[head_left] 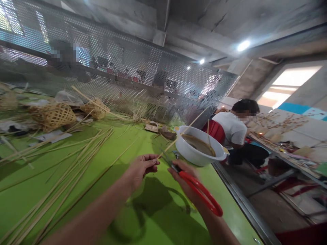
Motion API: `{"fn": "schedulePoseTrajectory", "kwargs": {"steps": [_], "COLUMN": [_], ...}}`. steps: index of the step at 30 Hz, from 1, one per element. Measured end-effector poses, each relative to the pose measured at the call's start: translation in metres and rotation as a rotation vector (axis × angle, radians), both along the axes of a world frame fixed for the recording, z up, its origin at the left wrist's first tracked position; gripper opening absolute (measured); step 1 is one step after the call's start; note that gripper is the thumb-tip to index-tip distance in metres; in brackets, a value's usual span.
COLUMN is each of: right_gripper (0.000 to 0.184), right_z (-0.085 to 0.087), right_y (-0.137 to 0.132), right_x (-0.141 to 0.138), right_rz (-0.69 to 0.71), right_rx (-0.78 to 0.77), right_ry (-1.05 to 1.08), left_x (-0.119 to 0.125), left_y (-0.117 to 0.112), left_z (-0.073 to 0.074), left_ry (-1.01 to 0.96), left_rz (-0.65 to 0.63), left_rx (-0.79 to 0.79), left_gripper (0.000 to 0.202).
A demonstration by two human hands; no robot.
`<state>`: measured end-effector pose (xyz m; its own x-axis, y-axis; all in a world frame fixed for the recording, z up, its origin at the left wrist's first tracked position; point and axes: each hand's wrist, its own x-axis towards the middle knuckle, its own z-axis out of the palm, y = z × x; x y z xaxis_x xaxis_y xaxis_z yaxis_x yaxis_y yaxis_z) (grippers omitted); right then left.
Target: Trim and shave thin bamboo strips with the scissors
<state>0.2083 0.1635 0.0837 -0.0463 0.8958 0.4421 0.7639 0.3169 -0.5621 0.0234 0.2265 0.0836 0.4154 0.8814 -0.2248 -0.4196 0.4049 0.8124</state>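
My left hand pinches the near end of a thin bamboo strip, which slants up and away to the right, passing over the rim of a white basin. In my right hand is a pair of scissors with red handles. Their blades point toward the strip, close to my left fingertips; motion blur hides whether they touch it. Brownish liquid fills part of the white basin, and another strip stands in it.
Long bamboo strips lie across the green table at left. Woven baskets and scraps sit at the back left, before a perforated metal screen. Beyond the table's metal edge, a person in a white shirt sits.
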Motion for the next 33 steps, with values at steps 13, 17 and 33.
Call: {"fn": "schedulePoseTrajectory", "kwargs": {"steps": [13,17,33], "right_gripper": [0.024,0.028,0.029], "right_z": [-0.0001,0.0004,0.0030], "right_y": [-0.0008,-0.0009,-0.0027], "right_x": [0.0023,0.0033,0.0020], "right_rz": [0.059,-0.018,-0.024], "right_rx": [-0.001,0.039,0.007], "right_ry": [-0.063,-0.009,0.015], "left_x": [-0.0007,-0.0011,-0.0014], "left_y": [0.0001,0.0012,0.0026], "left_z": [-0.0005,-0.0012,-0.0036], "left_ry": [0.051,0.049,0.079], "left_rz": [0.005,-0.002,-0.013], "left_rx": [0.038,0.054,0.113], "left_gripper": [0.016,0.018,0.018]}}
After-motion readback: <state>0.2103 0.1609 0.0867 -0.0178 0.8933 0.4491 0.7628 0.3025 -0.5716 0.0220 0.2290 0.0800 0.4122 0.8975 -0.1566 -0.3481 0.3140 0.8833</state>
